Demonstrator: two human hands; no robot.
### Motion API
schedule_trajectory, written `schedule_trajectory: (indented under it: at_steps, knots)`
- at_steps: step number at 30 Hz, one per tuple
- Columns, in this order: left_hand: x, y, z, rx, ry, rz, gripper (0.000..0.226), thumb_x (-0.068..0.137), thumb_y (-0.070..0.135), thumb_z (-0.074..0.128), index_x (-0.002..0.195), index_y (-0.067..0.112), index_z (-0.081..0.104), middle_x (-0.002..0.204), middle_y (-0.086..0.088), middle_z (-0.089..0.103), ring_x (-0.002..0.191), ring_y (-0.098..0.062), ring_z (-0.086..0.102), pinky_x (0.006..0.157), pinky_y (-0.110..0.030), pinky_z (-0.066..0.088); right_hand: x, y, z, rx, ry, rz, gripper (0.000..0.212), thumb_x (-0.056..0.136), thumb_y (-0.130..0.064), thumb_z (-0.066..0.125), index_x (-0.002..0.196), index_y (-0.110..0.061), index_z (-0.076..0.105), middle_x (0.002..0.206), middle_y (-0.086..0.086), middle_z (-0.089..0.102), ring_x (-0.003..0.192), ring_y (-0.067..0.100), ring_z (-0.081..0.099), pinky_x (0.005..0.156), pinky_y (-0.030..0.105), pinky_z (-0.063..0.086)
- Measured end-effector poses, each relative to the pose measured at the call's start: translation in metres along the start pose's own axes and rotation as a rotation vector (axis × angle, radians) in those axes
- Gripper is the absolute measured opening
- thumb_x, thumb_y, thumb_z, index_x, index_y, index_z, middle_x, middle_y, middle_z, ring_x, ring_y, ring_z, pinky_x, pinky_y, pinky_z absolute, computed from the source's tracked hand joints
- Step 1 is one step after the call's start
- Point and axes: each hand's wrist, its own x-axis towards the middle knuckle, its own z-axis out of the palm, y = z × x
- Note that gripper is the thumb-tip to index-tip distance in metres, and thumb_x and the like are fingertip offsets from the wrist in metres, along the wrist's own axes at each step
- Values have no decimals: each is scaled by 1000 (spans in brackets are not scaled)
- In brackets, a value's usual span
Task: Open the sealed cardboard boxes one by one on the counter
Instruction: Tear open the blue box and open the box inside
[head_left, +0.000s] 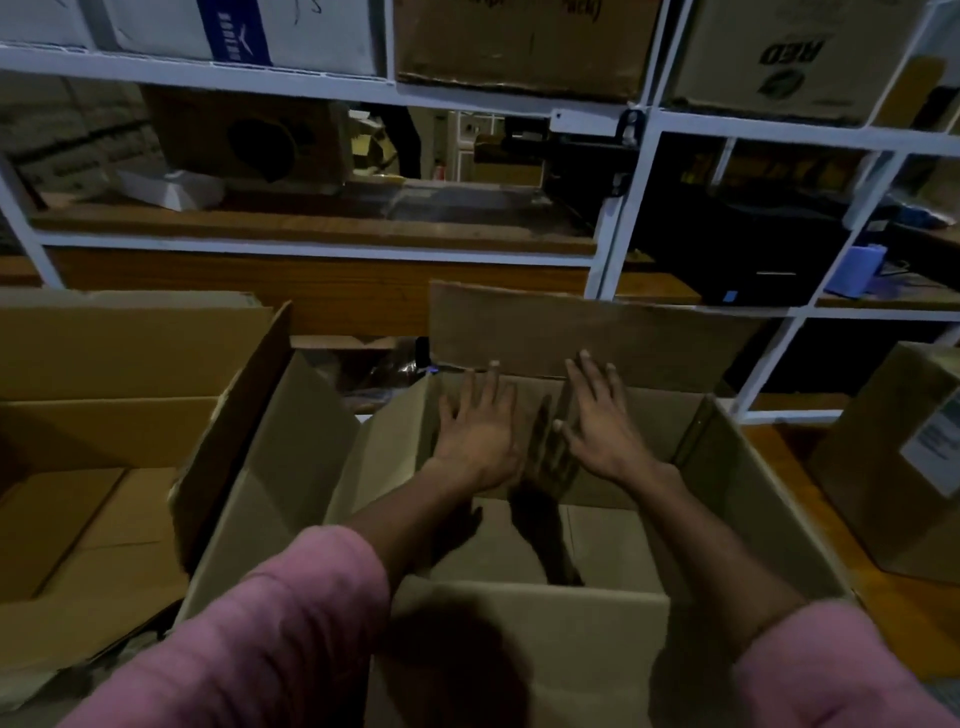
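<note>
From the head camera, an open cardboard box (519, 525) sits in the middle of the dim scene, directly in front of the person, with all four flaps turned out. Both arms reach into it, pink sleeves (291, 613) pushed up to the elbows. The left hand (480, 428) and the right hand (602, 423) lie side by side, palms down and fingers spread flat against the inner face of the box's far wall, just below the raised far flap (571, 332); neither hand grips anything. Their shadows fall on the bare bottom of the box.

Just to the left stands a second open cardboard box (88, 467), its right flap leaning against the middle box's left flap. At the right edge, apart from the middle box, a closed cardboard box with a white label (904, 467) rests on the wooden tabletop (779, 447).

Behind the boxes rises a white metal shelving rack (618, 208) with wooden boards. Its top level carries more cartons, one printed "RED" (789, 57) upside down.
</note>
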Motion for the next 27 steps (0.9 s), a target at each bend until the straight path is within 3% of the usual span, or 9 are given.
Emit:
schedule_trajectory:
  at_steps: [5,8,11,13,16,18,24,25,27]
  knots:
    - [46,-6,12,27,-52,-78,87,100,43,49,162,19,-7,167,-7,-24,152,-38,-21,119,-67,-4,46,23,13,-5,-103,6,76,99,-34,56,160,-24,11,169,-4,-6,154,32,-10,121,61,14]
    - [60,-8,23,45,-32,-85,89,98,47,51,161,18,-5,168,-9,-18,153,-39,-18,117,-69,-2,67,26,16,0,-150,7,66,100,-33,56,156,-18,24,165,6,17,152,38,7,121,56,20]
    - [68,-8,30,66,-7,-82,92,95,49,55,162,20,-2,169,-10,-12,153,-40,-15,115,-72,3,75,25,21,-51,-54,5,44,96,-27,61,136,-14,47,142,15,49,137,40,34,110,50,35]
    - [71,-8,33,76,3,-80,92,94,49,56,162,20,0,170,-10,-9,154,-41,-13,115,-73,4,76,24,26,-84,31,24,33,93,-26,65,122,-15,53,128,13,58,127,36,44,101,48,45]
    - [72,-10,32,70,6,-82,90,94,47,55,162,21,0,170,-10,-6,154,-40,-12,115,-72,7,76,22,29,-90,73,39,27,96,-28,60,119,-15,54,125,13,58,123,35,46,96,46,47]
    - [70,-10,31,53,-5,-77,91,94,46,55,162,21,-1,170,-10,-8,154,-40,-14,115,-72,6,75,23,28,-79,14,13,31,97,-24,58,125,-14,51,131,15,54,126,35,42,102,47,43]
    - [51,-1,18,-32,-48,-65,96,94,50,57,161,19,-4,169,-9,-13,154,-38,-15,117,-72,-1,51,10,1,1,-194,-14,65,94,-17,61,151,-16,31,162,12,19,150,36,10,121,50,18]
    - [44,1,13,-36,-68,-55,96,94,51,56,161,18,-4,169,-10,-14,154,-38,-15,117,-72,-1,43,7,-5,5,-200,-32,61,94,-19,60,149,-15,33,162,12,20,150,35,11,120,50,18]
    - [28,5,5,-23,-86,-12,92,94,50,55,161,15,3,169,-13,-6,154,-40,-7,116,-74,2,24,1,-11,28,-196,-66,45,97,-22,56,140,-12,44,151,17,38,140,35,34,112,45,33]
